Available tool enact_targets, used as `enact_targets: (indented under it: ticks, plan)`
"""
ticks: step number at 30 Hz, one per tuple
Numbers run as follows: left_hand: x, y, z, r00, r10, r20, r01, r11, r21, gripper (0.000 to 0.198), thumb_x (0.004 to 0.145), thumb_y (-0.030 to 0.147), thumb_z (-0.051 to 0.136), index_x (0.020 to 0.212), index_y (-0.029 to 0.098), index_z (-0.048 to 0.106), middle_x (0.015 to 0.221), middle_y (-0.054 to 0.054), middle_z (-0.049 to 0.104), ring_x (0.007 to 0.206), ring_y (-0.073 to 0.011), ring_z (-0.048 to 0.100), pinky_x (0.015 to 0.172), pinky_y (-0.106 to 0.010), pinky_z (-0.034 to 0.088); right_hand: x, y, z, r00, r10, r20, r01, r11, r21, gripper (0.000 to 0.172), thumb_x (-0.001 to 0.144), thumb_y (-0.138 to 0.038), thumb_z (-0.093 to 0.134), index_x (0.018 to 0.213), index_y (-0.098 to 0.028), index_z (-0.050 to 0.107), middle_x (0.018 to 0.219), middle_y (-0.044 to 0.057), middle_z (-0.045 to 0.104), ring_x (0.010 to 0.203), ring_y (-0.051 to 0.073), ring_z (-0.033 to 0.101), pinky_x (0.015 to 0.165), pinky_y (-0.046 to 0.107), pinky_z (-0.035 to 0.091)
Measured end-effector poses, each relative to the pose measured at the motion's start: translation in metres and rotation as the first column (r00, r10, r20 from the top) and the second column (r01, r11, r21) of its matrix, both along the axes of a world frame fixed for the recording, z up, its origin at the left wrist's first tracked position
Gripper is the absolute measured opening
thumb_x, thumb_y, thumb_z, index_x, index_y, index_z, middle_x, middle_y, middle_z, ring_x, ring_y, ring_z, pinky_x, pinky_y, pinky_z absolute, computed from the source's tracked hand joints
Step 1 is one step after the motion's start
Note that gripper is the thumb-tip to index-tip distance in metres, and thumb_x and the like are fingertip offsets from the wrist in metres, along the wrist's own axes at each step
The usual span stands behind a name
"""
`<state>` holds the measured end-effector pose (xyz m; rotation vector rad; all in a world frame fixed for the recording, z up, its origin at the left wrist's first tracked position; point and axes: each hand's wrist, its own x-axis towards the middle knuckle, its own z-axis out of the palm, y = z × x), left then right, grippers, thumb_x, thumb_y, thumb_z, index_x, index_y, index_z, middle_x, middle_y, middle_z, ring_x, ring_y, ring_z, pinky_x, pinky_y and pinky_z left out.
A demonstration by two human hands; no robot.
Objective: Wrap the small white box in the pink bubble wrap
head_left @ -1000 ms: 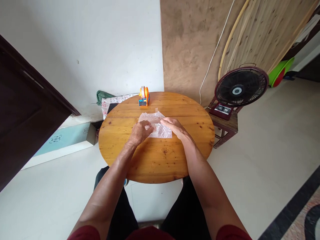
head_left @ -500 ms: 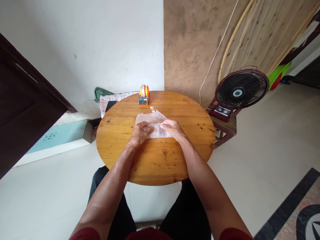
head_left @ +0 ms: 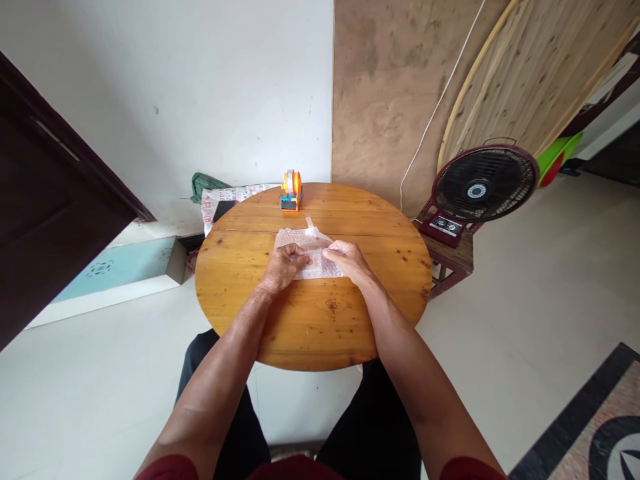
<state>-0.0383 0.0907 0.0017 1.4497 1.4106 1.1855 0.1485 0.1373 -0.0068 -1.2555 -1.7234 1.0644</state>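
Observation:
A sheet of clear bubble wrap [head_left: 320,270] lies on the round wooden table [head_left: 320,320], partly folded over. Small reddish marks show through its middle, too small to make out. My left hand [head_left: 286,267] is closed on the wrap's left side, thumb and fingers pinching the folded layer. On the right side, my right hand [head_left: 349,259] pinches the same fold between thumb and fingers. A short strip of tape [head_left: 309,223] sticks out from the far edge of the wrap. Beyond it stands an orange and blue tape dispenser [head_left: 291,192] with a roll on it.
At the right, a dark red electric fan [head_left: 477,190] stands on a wooden stool [head_left: 453,260] beside the table. A printed sack [head_left: 213,203] and a green bag [head_left: 207,185] sit behind the table's left edge. A white cable [head_left: 440,100] hangs along the wall.
The view has shifted slightly. Both hands keep their pinch on the bubble wrap, and its near fold has moved a little, uncovering more of the reddish marks.

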Motion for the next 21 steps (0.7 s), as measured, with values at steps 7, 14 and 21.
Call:
enact_targets:
  ticks: [7, 14, 21]
  plan:
    - [0.0006, -0.0013, 0.0022, 0.999, -0.037, 0.04, 0.037, 0.999, -0.003, 0.021, 0.067, 0.034, 0.068, 0.066, 0.015, 0.061, 0.06, 0.0, 0.06, 0.049, -0.0081, 0.041, 0.047, -0.022, 0.029, -0.0004, -0.0017, 0.0051, 0.994, -0.071, 0.088, 0.07, 0.997, 0.014, 0.024, 0.07, -0.042, 0.065, 0.071, -0.018, 0.066, 0.057, -0.003, 0.055, 0.052, 0.011, 0.046, 0.049, 0.022, 0.032]
    - [0.0049, -0.0019, 0.0078, 0.992, -0.042, 0.115, 0.044, 0.999, -0.013, 0.018, 0.063, 0.028, 0.068, 0.069, 0.015, 0.057, 0.063, -0.001, 0.064, 0.052, -0.0083, 0.045, 0.05, -0.021, 0.032, -0.0002, -0.0034, 0.0081, 0.973, -0.13, 0.188, 0.127, 0.991, 0.03, 0.025, 0.071, -0.044, 0.065, 0.067, -0.019, 0.064, 0.058, -0.003, 0.057, 0.055, 0.011, 0.049, 0.05, 0.022, 0.033]
    - [0.0083, 0.0004, 0.0081, 0.979, -0.012, 0.202, 0.027, 0.997, -0.069, 0.024, 0.06, 0.028, 0.066, 0.077, 0.016, 0.054, 0.063, -0.001, 0.065, 0.054, -0.0103, 0.05, 0.052, -0.021, 0.033, -0.0006, -0.0021, 0.0064, 0.929, -0.182, 0.322, 0.141, 0.979, 0.146, 0.026, 0.074, -0.045, 0.065, 0.065, -0.02, 0.062, 0.061, -0.002, 0.06, 0.06, 0.013, 0.054, 0.054, 0.024, 0.032]
